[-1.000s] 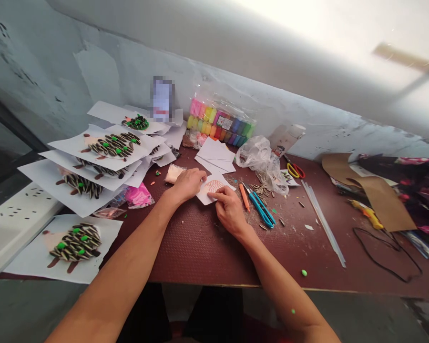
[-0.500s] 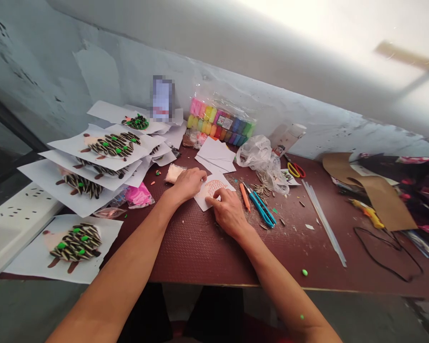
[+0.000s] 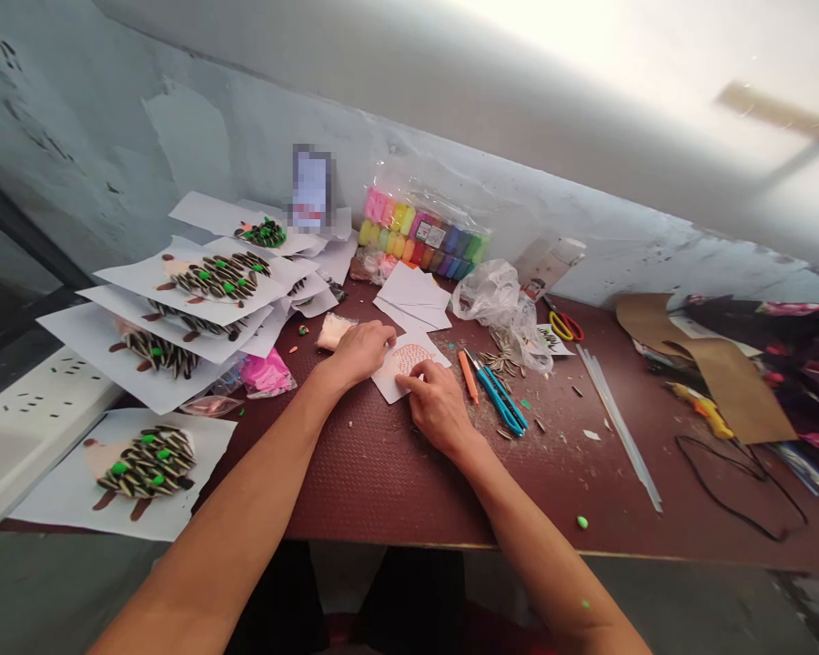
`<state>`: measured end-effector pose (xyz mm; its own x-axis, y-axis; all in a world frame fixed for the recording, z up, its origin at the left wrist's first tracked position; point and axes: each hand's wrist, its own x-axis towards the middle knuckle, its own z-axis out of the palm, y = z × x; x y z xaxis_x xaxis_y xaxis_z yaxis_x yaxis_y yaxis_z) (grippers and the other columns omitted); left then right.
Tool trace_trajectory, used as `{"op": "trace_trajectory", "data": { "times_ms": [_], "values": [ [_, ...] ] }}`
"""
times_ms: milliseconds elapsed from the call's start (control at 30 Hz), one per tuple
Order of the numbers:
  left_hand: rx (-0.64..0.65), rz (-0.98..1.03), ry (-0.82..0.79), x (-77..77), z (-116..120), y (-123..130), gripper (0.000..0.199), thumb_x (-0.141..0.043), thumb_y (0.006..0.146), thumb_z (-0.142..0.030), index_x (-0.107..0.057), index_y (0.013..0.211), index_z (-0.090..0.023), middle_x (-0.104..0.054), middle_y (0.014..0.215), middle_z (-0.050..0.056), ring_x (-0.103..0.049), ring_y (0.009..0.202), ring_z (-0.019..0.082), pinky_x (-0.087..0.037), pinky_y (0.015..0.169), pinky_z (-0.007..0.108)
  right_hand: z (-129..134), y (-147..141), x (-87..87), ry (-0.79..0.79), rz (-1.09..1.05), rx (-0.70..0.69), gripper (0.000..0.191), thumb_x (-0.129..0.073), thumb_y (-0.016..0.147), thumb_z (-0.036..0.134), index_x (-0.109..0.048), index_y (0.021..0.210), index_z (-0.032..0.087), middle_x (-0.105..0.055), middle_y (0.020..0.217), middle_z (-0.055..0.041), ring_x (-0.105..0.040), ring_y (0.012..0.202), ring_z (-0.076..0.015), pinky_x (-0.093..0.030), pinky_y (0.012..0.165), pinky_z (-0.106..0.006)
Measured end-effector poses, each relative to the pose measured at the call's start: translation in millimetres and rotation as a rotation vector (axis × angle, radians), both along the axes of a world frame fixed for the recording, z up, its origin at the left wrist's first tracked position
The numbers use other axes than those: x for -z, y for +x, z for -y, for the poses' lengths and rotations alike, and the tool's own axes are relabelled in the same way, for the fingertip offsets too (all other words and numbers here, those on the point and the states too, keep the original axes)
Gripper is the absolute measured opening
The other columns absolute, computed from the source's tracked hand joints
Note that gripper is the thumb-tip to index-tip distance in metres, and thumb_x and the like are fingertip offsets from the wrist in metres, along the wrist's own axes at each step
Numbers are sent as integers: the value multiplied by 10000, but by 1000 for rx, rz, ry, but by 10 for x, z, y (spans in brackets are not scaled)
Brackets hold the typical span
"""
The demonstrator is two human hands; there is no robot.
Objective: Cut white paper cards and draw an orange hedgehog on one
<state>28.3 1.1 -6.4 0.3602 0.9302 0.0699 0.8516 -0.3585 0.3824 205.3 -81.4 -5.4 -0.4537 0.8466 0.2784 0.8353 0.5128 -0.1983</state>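
A small white card with an orange dotted round drawing lies on the dark red table between my hands. My left hand rests at the card's upper left edge, fingers bent; whether it grips anything is hidden. My right hand is over the card's lower right, its thumb and forefinger near the drawing; anything between them is too small to make out. Behind my left hand sits a small bag of pale clay. Right of my right hand lie an orange pen and a teal cutter.
White sheets with seed hedgehogs are stacked at the left. Colored clay packs, blank cards and a clear plastic bag lie behind. Scissors, clear sticks and a glue gun are at the right.
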Motion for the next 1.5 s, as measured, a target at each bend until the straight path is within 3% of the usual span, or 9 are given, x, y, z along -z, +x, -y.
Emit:
{"op": "trace_trajectory", "data": {
  "times_ms": [200,433,600,867,1100,1500],
  "values": [
    [5,25,8,16,-2,-13,307,-495,889,-77,-752,1017,-187,-730,1034,85,-669,956,227,-481,797,302,-51,69,-32,47,-142,122,431,-457,849,30,-751,1123,187,-656,987,-102,-588,918,-220,-442,894,-365],
    [24,42,80,65,-48,-59,304,-513,870,-72,-765,1002,-180,-712,1004,86,-643,985,234,-488,867,327,-105,100,-43,-4,24,277,497,-415,867,40,-609,1323,75,-665,1242,-188,-564,1138,-288,-345,1107,-445],
    [17,15,110,131,-85,-93,279,-534,866,-105,-772,992,-178,-705,989,99,-627,965,249,-494,878,356,-89,94,-90,-81,136,294,498,-398,902,58,-571,1369,64,-699,1187,-184,-611,1098,-284,-294,1164,-470],
    [39,76,102,167,-158,-158,291,-533,808,-68,-770,917,-197,-710,951,71,-632,941,229,-493,871,349,-14,40,-176,-100,17,265,398,-430,938,106,-657,1262,148,-764,1044,-107,-685,930,-233,-372,1083,-421],
    [48,152,12,84,-160,-215,262,-561,763,-67,-761,892,-176,-707,911,63,-633,889,213,-493,852,334,5,24,-205,-89,-2,234,255,-475,922,101,-706,1007,170,-749,961,-84,-655,898,-225,-396,1003,-385],
    [119,99,41,57,-133,-213,185,-585,823,-169,-760,871,-206,-687,912,57,-620,918,218,-490,851,336,-6,19,-141,-65,25,179,227,-478,1005,193,-691,930,180,-714,895,-78,-631,852,-205,-401,798,-300]
  ]
}}
